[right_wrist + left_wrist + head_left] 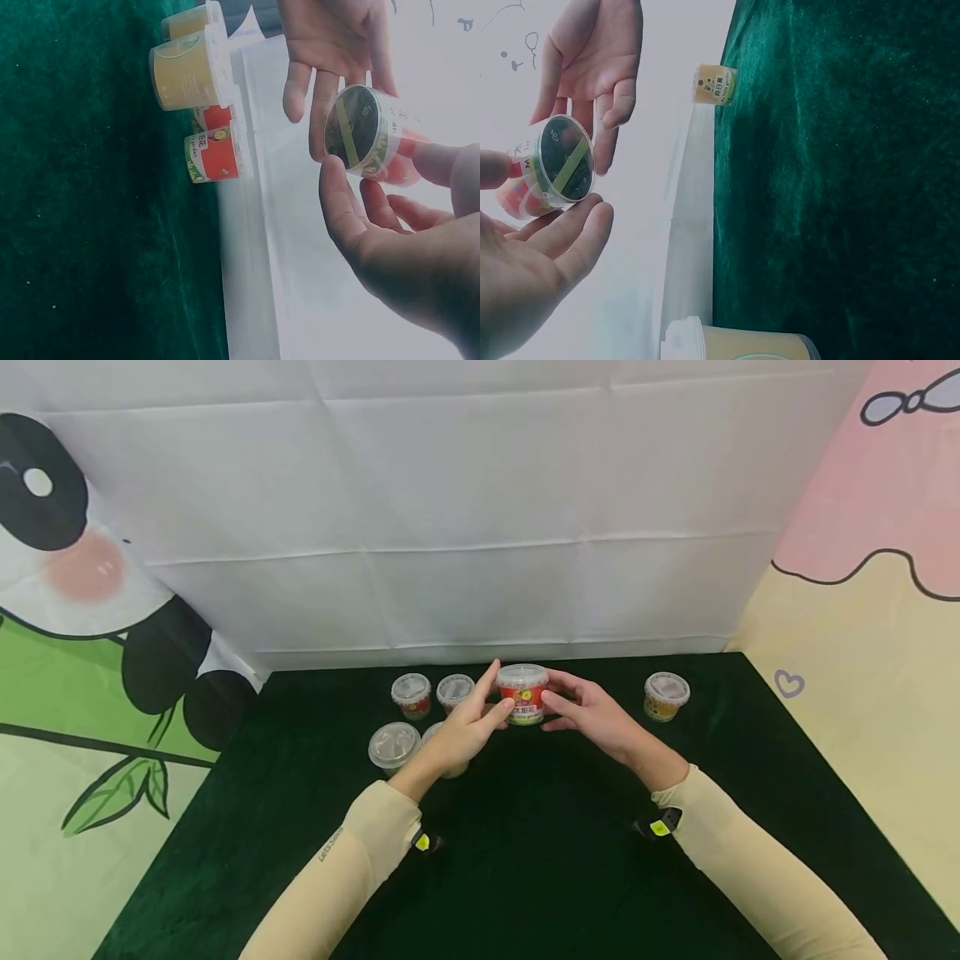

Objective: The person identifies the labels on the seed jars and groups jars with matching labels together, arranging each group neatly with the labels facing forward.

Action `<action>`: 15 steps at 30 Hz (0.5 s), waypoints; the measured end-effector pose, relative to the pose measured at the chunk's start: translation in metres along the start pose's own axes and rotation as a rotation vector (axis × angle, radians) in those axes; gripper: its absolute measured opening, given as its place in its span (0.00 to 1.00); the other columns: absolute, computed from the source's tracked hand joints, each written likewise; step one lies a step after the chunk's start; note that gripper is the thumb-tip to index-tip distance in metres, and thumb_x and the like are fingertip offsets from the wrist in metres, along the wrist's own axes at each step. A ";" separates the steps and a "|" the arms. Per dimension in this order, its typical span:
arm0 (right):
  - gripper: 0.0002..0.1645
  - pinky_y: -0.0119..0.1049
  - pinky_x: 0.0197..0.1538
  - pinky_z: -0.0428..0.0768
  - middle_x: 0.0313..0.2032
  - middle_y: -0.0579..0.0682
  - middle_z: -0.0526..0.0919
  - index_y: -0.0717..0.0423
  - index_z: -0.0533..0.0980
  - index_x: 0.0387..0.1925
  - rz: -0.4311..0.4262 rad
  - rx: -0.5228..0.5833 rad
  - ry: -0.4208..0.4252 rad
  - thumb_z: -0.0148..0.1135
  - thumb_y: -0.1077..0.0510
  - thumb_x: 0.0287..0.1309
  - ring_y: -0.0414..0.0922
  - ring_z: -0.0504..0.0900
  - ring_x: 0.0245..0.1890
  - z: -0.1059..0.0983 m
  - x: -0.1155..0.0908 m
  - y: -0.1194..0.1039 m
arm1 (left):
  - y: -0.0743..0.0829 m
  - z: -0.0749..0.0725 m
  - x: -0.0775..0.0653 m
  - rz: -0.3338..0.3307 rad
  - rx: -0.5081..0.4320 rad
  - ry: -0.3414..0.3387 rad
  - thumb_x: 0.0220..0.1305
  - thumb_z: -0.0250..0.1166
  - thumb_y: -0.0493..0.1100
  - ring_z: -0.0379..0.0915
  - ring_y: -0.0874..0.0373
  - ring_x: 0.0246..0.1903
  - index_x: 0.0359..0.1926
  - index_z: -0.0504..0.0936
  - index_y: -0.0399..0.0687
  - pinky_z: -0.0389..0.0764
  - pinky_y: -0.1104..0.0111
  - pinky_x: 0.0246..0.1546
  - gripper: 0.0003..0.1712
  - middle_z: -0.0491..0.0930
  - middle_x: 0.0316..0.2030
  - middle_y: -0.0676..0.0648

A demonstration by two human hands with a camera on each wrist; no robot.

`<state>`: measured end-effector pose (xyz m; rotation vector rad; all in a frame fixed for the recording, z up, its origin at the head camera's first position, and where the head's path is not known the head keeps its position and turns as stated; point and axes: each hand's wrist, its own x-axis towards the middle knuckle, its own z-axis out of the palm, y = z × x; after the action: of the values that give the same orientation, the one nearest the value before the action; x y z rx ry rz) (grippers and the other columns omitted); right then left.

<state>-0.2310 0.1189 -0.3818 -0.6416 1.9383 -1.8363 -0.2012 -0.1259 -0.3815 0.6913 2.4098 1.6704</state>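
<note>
Both hands hold a small clear plastic cup (525, 702) with a lid and a red flower label, raised in front of the white backdrop. My left hand (461, 731) grips its left side, thumb across the front and the other fingers around the back. On the opposite side, my right hand (596, 714) has its thumb against the label and its fingers curved about the wall. The cup's dark base (566, 159), crossed by a green strip, faces the left wrist camera. The same base appears in the right wrist view between the two hands.
A yellow-labelled cup (666, 697) stands alone at the right on the dark green cloth (540, 860). Several lidded cups group at the left: two small red-labelled ones, one of them here (412, 696), and larger ones (393, 746) in front, partly hidden by the left arm.
</note>
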 end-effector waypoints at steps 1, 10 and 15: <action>0.36 0.46 0.57 0.81 0.66 0.60 0.66 0.57 0.56 0.77 -0.001 -0.002 0.002 0.53 0.50 0.77 0.58 0.73 0.60 0.000 0.000 0.000 | 0.000 0.000 0.000 0.005 0.007 0.001 0.81 0.49 0.50 0.74 0.46 0.60 0.82 0.36 0.52 0.79 0.58 0.58 0.41 0.55 0.75 0.40; 0.35 0.48 0.57 0.81 0.66 0.59 0.67 0.55 0.57 0.77 -0.025 -0.010 -0.010 0.54 0.50 0.77 0.57 0.73 0.61 -0.001 0.002 -0.004 | 0.000 -0.004 -0.001 0.027 0.064 0.006 0.81 0.49 0.50 0.74 0.47 0.61 0.82 0.37 0.52 0.80 0.59 0.55 0.40 0.57 0.74 0.40; 0.34 0.48 0.57 0.81 0.67 0.58 0.67 0.55 0.58 0.77 -0.042 -0.014 -0.015 0.54 0.51 0.77 0.57 0.72 0.62 -0.001 0.006 -0.006 | 0.002 -0.007 -0.002 0.034 0.118 0.026 0.81 0.51 0.50 0.74 0.46 0.60 0.82 0.39 0.50 0.82 0.58 0.53 0.41 0.58 0.73 0.40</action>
<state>-0.2364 0.1157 -0.3759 -0.7041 1.9434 -1.8391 -0.2018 -0.1325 -0.3773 0.7347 2.5453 1.5692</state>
